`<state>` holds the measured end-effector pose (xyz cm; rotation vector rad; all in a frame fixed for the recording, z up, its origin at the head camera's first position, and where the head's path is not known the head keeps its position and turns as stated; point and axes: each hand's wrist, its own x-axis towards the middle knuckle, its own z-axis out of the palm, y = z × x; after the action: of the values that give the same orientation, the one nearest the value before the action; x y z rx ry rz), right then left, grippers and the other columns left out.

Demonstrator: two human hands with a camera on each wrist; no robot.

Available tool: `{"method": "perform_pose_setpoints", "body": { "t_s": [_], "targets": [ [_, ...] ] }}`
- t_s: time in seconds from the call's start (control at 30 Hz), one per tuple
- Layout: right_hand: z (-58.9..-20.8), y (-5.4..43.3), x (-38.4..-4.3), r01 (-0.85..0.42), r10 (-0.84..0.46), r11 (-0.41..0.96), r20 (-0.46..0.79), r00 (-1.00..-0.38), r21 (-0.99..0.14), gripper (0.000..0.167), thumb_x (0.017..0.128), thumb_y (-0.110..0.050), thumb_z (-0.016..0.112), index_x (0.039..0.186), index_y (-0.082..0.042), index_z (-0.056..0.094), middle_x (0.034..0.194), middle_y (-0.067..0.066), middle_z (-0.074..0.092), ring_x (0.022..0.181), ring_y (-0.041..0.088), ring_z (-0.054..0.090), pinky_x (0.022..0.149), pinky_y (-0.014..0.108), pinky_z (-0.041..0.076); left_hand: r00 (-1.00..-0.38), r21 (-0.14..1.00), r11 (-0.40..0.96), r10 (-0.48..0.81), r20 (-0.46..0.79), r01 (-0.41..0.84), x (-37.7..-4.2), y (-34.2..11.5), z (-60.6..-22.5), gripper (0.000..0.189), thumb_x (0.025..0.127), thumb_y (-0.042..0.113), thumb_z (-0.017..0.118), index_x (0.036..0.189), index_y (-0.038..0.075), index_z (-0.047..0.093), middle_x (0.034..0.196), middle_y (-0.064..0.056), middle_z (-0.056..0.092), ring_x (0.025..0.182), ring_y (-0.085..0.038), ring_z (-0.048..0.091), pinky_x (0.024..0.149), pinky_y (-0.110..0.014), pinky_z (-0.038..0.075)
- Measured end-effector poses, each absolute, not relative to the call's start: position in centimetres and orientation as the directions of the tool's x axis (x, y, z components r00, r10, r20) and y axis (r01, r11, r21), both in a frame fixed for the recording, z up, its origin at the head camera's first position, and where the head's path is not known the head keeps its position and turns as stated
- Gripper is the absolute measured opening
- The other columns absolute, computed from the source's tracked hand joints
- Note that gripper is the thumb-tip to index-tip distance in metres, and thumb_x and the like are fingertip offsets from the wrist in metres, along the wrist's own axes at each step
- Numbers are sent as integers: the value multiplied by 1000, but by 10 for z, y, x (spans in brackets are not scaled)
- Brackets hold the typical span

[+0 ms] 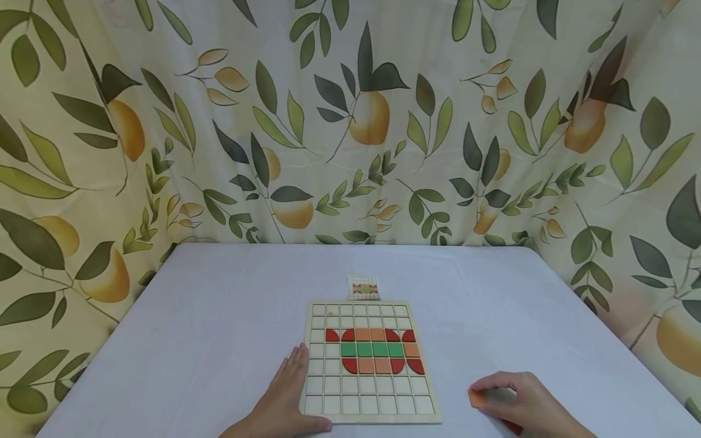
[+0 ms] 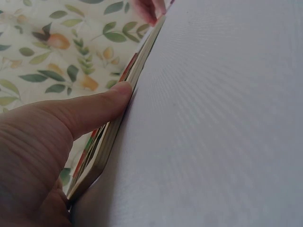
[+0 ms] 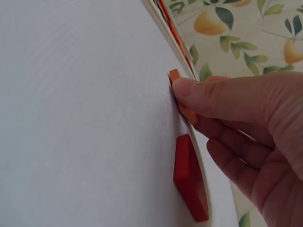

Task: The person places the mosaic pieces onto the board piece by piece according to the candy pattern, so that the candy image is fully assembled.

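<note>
My left hand [image 1: 282, 392] lies along the left side of a wooden grid board [image 1: 352, 404], fingers straight. Its thumb [image 2: 106, 104] touches the board's near edge. Red, orange and green tiles fill part of the grid, with a row of green squares [image 1: 380, 349] across the middle. Off the board's right side, my right hand [image 1: 526, 398] pinches an orange tile [image 3: 175, 74] between thumb and fingers, low over the table. A red tile with a curved side [image 3: 188, 177] lies on the cloth just below those fingers, partly hidden by the hand in the head view.
A small pattern card [image 1: 364, 288] lies just beyond the board's far edge. White cloth [image 1: 230, 304] covers the table. Behind it and at both sides hangs a curtain [image 1: 339, 152] printed with leaves and fruit.
</note>
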<state>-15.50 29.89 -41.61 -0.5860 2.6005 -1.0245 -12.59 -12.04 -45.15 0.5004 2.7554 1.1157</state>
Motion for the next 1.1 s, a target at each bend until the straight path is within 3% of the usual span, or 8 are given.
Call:
{"method": "perform_pose_setpoints", "body": {
  "t_s": [0.23, 0.53, 0.77, 1.1],
  "targets": [
    [-415, 284, -164, -473, -539, 615, 102, -836, -631, 27, 78, -31, 73, 98, -13, 71, 93, -11, 67, 85, 5, 60, 74, 21, 48, -939, 695, 678, 343, -10, 240, -127, -120, -450, 131, 58, 67, 72, 143, -10, 8, 149, -24, 7, 137, -35, 2, 106, -54, 7],
    [-415, 263, -176, -548, -580, 534, 193, -792, -644, 27, 78, -31, 72, 100, -15, 70, 94, -10, 67, 86, 8, 62, 76, 26, 50, -939, 699, 675, 343, -16, 234, -127, -120, -450, 131, 58, 67, 71, 143, -10, 8, 149, -25, 7, 137, -35, 1, 106, -54, 6],
    [-415, 257, -181, -599, -600, 505, 245, -761, -621, 27, 77, -26, 74, 100, -13, 70, 94, -10, 67, 85, 7, 62, 75, 27, 50, -940, 696, 679, 341, -15, 234, -127, -119, -450, 130, 58, 66, 72, 143, -9, 8, 149, -24, 7, 137, -35, 1, 106, -54, 6],
    [-408, 238, -186, -569, -593, 525, 207, -778, -633, 27, 78, -29, 73, 101, -14, 70, 95, -11, 67, 88, 8, 62, 79, 31, 50, -941, 684, 687, 339, -5, 244, -127, -120, -452, 130, 58, 66, 72, 143, -9, 9, 149, -24, 7, 137, -35, 2, 106, -53, 7]
  ]
}}
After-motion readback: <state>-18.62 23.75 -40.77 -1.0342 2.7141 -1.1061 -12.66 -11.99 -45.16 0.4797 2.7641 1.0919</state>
